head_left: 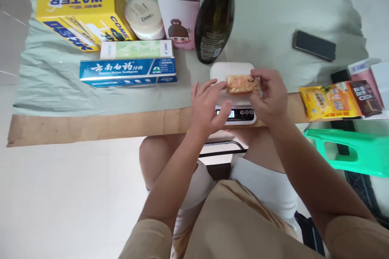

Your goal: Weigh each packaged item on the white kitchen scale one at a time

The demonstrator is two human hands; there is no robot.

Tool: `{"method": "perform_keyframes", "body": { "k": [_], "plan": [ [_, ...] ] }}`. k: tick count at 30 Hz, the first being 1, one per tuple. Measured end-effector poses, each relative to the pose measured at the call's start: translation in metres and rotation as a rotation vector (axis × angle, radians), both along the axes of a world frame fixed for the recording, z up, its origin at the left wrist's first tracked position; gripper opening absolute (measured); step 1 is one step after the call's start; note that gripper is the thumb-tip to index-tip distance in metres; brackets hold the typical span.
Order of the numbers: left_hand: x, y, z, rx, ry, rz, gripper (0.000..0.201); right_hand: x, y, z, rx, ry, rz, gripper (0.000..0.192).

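Observation:
A small clear-wrapped snack packet (242, 84) with orange print is over the white plate of a kitchen scale (219, 69). My right hand (272, 93) pinches the packet's right end between thumb and fingers. At the packet's left end is my left hand (208, 107), its fingers spread; the index fingertip is close to or touching the wrapper. The left hand partly covers the scale's lit display (231, 114). Whether the packet rests on the plate or is held just above it, I cannot tell.
Behind the scale stands a dark bottle (215, 20), beside a pink box (178, 20). Further left are a Dove jar (144, 16), a yellow box (79, 12) and a blue toothpaste box (127, 71). On the right lie a phone (314, 45) and snack packets (337, 99), above a green stool (364, 158).

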State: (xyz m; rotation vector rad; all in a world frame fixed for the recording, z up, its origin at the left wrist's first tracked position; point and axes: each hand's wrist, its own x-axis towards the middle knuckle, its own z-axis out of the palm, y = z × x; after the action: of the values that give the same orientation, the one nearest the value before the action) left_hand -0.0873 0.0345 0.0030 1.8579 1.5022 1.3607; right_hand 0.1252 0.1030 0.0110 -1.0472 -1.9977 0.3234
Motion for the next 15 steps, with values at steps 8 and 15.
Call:
{"method": "perform_keyframes", "body": {
  "k": [8,15],
  "plan": [
    [-0.013,0.003,-0.002,0.054,-0.144,0.098,0.057,0.013,0.000,-0.024,-0.037,0.175,-0.010,0.047],
    [-0.013,0.001,0.002,-0.026,-0.443,0.374,0.045,0.026,0.010,-0.035,-0.055,0.510,-0.188,0.040]
  ]
}}
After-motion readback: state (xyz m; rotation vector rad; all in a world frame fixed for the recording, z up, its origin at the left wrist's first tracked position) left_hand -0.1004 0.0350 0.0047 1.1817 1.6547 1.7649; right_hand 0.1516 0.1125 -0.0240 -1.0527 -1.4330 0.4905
